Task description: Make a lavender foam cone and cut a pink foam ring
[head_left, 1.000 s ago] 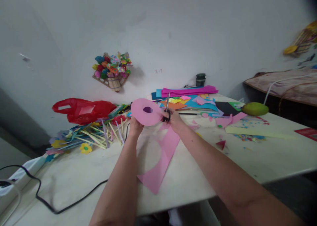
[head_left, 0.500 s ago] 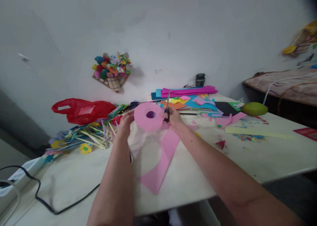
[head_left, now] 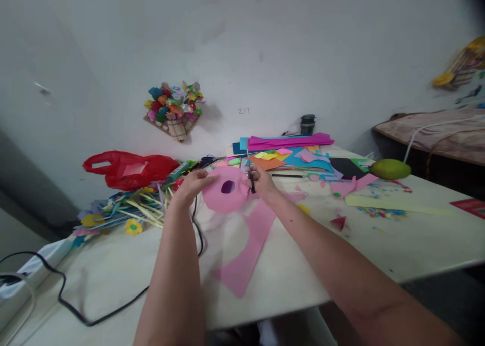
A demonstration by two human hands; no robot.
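Note:
My left hand [head_left: 192,186] pinches the left edge of a pink paper ring [head_left: 215,197], a disc with a hole in its middle, held above the table. Closed around dark-handled scissors [head_left: 252,180], my right hand [head_left: 261,182] also meets the ring's right edge. The scissor blades point up and away from me; whether they are parted is too small to tell. Below the ring lies a pink paper offcut [head_left: 261,230] with a curved cut-out along its left side.
Paper strips [head_left: 146,212] and a red plastic bag [head_left: 129,169] lie on the left, with a black cable [head_left: 89,322] nearer me. Stacked coloured paper [head_left: 291,143] is at the back. A green fruit [head_left: 390,168] and small scraps [head_left: 382,212] are on the right.
The pink ring has tilted flatter and sunk a little. My left hand has shifted its hold, its thumb now over the ring's upper left. The scissors have moved slightly left.

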